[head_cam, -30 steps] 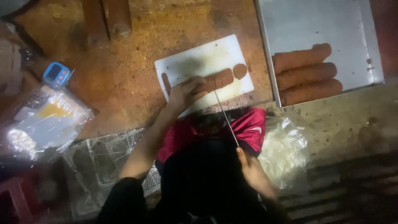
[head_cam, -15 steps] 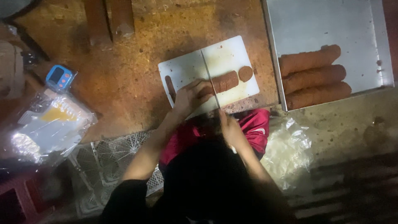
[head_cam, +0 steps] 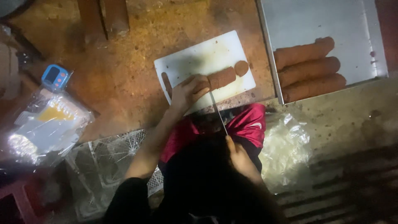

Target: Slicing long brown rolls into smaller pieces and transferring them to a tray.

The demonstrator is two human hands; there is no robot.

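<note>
A brown sausage log (head_cam: 222, 77) lies on the white cutting board (head_cam: 195, 58), one cut slice (head_cam: 241, 68) beside its end. The left hand (head_cam: 188, 91) clamps the log; the right hand (head_cam: 237, 155) grips a knife (head_cam: 217, 112). Three more logs (head_cam: 309, 70) rest on a metal tray (head_cam: 315, 20). A clear plastic packet (head_cam: 45, 128) lies left on the bench (head_cam: 124, 83).

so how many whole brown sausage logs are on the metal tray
3, side by side on the silver metal tray at the right: top log, middle log, bottom log. A fourth, partly sliced log lies on the white cutting board, off the tray.
</note>
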